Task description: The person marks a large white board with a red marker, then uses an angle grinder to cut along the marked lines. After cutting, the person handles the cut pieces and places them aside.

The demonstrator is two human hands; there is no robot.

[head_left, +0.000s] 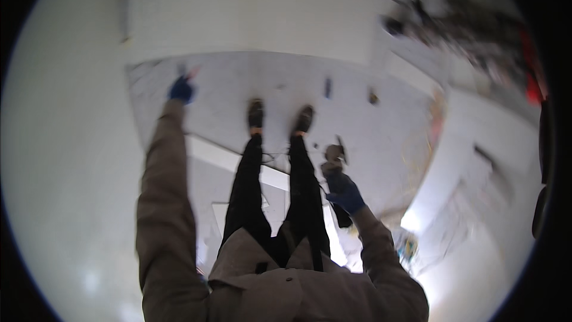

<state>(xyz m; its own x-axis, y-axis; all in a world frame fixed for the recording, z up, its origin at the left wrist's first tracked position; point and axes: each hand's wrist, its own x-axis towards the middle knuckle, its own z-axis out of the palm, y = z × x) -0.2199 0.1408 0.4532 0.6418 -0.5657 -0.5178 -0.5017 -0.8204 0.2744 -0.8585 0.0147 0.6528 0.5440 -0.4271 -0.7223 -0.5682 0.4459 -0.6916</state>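
My left arm stretches far forward on the left, and my left hand, in a blue glove, is closed. A small reddish-orange thing sticks out past its fingers, too blurred to name. Lower on the right, my right hand, also blue-gloved, is wrapped round a handheld power tool. The tool has a brownish-grey head with a thin dark piece at its front, and a black block shows below the hand. Motion blur hides its exact kind.
I stand on a grey floor between pale walls. A small blue thing and a small dark thing lie ahead of my shoes. A white strip crosses behind my feet. Blurred clutter fills the far right.
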